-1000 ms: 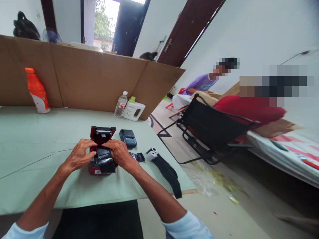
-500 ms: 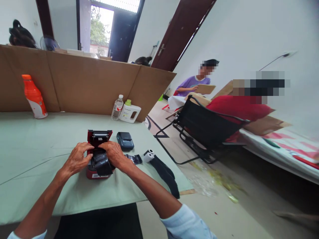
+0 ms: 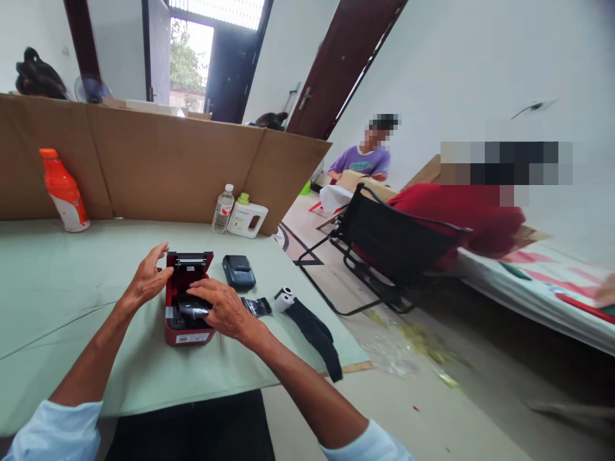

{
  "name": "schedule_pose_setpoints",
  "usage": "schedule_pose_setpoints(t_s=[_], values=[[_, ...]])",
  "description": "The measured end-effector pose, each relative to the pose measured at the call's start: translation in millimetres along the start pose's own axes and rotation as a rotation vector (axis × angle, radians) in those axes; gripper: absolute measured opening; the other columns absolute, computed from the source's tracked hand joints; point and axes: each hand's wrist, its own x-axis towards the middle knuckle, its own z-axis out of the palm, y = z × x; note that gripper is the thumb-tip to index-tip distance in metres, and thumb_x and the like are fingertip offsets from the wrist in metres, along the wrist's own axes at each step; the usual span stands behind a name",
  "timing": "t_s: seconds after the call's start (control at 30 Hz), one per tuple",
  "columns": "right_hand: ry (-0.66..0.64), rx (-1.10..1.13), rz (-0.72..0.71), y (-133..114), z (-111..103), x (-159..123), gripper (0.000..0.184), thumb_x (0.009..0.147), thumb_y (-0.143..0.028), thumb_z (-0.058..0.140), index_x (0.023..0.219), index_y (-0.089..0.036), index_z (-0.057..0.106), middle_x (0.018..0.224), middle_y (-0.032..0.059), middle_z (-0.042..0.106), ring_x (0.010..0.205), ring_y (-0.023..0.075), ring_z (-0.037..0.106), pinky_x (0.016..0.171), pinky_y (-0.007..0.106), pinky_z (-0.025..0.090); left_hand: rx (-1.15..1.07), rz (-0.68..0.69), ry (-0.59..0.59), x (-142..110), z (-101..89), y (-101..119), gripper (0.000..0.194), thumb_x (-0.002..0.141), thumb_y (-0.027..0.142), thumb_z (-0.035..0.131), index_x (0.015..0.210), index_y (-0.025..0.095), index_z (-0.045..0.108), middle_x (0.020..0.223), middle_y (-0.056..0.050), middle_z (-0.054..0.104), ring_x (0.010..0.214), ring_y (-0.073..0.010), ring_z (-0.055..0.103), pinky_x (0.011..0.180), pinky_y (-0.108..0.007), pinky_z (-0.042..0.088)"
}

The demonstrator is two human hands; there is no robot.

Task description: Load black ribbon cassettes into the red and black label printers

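Note:
A red and black label printer (image 3: 188,337) stands on the table with its lid (image 3: 191,260) raised. My left hand (image 3: 148,280) is at the left side of the lid, fingers stretched out and apart, its thumb near the lid's edge. Inside the printer's bay lies a roll of shiny black film (image 3: 193,310). My right hand (image 3: 223,307) reaches in from the right, its fingers bent over the film; the thumb is mostly hidden.
A small dark device (image 3: 239,272), a black strip (image 3: 258,307) and white rolls (image 3: 284,299) with a long black band (image 3: 314,333) lie to the right. Bottles (image 3: 223,209) stand by the cardboard screen (image 3: 177,160). Two people sit beyond a black folding chair (image 3: 384,227).
My left hand has moved off the printer's inside to the lid's left, fingers opening. The black film that hung over the printer's front is now inside the bay under my right hand.

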Motion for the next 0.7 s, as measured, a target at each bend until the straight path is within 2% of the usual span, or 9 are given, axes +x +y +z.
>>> schedule_pose_setpoints(t_s=[0.13, 0.27, 0.47, 0.57, 0.7], values=[[0.14, -0.034, -0.039, -6.6, 4.3, -16.1, 0.047, 0.076, 0.004, 0.059, 0.114, -0.019, 0.075, 0.121, 0.0108, 0.073, 0.108, 0.0238, 0.068, 0.094, 0.037, 0.057, -0.092, -0.031, -0.049, 2.9, 5.8, -1.6, 0.068, 0.078, 0.029, 0.06, 0.143, 0.013, 0.052, 0.133, -0.018, 0.066, 0.132, -0.0309, 0.06, 0.093, -0.04, 0.058], [0.146, -0.095, -0.04, -15.7, 8.7, -26.7, 0.046, 0.077, 0.002, 0.06, 0.114, -0.021, 0.073, 0.118, 0.011, 0.071, 0.102, 0.0248, 0.067, 0.086, 0.037, 0.057, -0.102, 0.016, -0.063, -8.5, 1.4, 4.5, 0.057, 0.08, 0.033, 0.062, 0.134, 0.017, 0.059, 0.124, -0.012, 0.07, 0.125, -0.0288, 0.064, 0.092, -0.039, 0.059], [0.177, -0.151, -0.078, -26.9, 15.0, -36.5, 0.043, 0.081, -0.005, 0.062, 0.121, -0.016, 0.07, 0.11, 0.0139, 0.068, 0.096, 0.0278, 0.062, 0.083, 0.042, 0.053, 0.004, 0.121, -0.172, -32.8, -17.3, 18.8, 0.045, 0.085, 0.035, 0.066, 0.128, 0.024, 0.064, 0.133, -0.008, 0.068, 0.124, -0.0272, 0.064, 0.104, -0.046, 0.055], [0.187, -0.154, -0.086, -28.8, 18.1, -40.1, 0.047, 0.081, -0.008, 0.06, 0.126, -0.018, 0.069, 0.112, 0.0139, 0.067, 0.101, 0.0293, 0.06, 0.087, 0.046, 0.051, 0.061, 0.197, -0.258, -45.0, -25.0, 17.1, 0.054, 0.084, 0.039, 0.073, 0.135, 0.027, 0.061, 0.144, -0.01, 0.063, 0.135, -0.0306, 0.058, 0.108, -0.051, 0.052], [0.216, -0.184, -0.097, -30.5, 22.1, -43.2, 0.05, 0.08, -0.011, 0.057, 0.129, -0.02, 0.067, 0.114, 0.0136, 0.067, 0.106, 0.0301, 0.059, 0.092, 0.049, 0.05, 0.134, 0.308, -0.315, -59.9, -29.4, 9.0, 0.073, 0.074, 0.045, 0.086, 0.139, 0.026, 0.059, 0.156, -0.017, 0.052, 0.146, -0.0357, 0.047, 0.119, -0.058, 0.04]])
